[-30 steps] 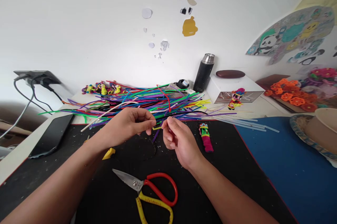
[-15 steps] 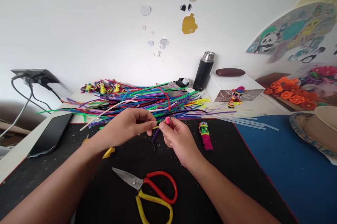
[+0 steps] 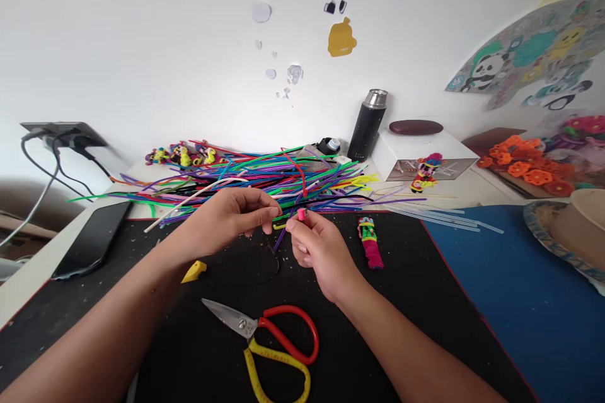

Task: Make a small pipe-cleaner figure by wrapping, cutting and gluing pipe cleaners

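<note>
My right hand is closed on a small pink pipe-cleaner piece, whose top shows above the fingers. From between its thumb and fingers a short yellow pipe-cleaner end sticks out to the left, bent at the tip. Just left of that end, my left hand has thumb and forefinger pinched together; I cannot make out what is between them. Below both hands lie scissors with red and yellow handles. A finished-looking pipe-cleaner figure with a magenta lower part lies to the right.
Many coloured pipe cleaners are piled behind my hands. A phone and a yellow object lie leftward. A black flask, a white box with a small figure, and clear sticks are at the back right.
My left fingers have drawn slightly away from the yellow end, which now shows a bent tip. My right hand keeps its grip on the pink piece.
</note>
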A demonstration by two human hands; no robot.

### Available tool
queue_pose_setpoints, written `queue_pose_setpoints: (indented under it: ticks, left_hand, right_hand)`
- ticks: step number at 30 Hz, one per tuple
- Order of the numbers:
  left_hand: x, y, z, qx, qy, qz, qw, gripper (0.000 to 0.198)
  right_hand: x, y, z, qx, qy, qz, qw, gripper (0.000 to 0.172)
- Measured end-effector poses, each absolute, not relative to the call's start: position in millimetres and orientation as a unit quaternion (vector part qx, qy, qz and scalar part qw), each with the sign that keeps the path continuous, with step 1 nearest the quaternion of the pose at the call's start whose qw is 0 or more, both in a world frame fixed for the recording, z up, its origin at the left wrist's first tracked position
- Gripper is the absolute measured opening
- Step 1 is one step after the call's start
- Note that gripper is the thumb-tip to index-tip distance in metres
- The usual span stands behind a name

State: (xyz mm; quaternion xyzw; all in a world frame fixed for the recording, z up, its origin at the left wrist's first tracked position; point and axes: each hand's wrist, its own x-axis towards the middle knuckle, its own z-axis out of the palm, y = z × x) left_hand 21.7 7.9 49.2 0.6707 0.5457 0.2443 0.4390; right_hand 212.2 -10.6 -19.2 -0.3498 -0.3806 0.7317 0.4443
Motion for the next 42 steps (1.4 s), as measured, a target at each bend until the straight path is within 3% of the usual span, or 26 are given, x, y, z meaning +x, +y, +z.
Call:
queue_pose_setpoints:
  ticks: [11,24,26,31,36,42]
  left_hand:
    - [14,10,34,0.667,0.489,0.255,0.501,0.028]
    - [10,5,53,0.666,0.53,0.27,0.449,0.032]
    - [6,9,62,0.661,0.558,0.284,0.413,0.03]
    - [17,37,68,0.758,0.543,0.14,0.334,0.032]
    - [55,62,45,0.806,0.474,0.04,0.353,0.019]
    - [77,74,22,0.825,0.429,0.008,0.368,0.01]
  right_hand:
    - [212,-12,-17,-0.341,-0.369,0.74,0.448,0.036]
    - [206,-15,-17,-0.321,-0.372,0.769,0.41,0.033]
    - [203,-20,-20,-0.308,-0.395,0.775,0.386,0.034]
    - [197,-40,-26,-0.29,-0.549,0.735,0.273,0.031]
    - [197,-48,-21,-0.287,-0.766,0.566,0.105,0.031]
    - [195,-50,-14,-0.229,-0.858,0.458,0.032,0.035]
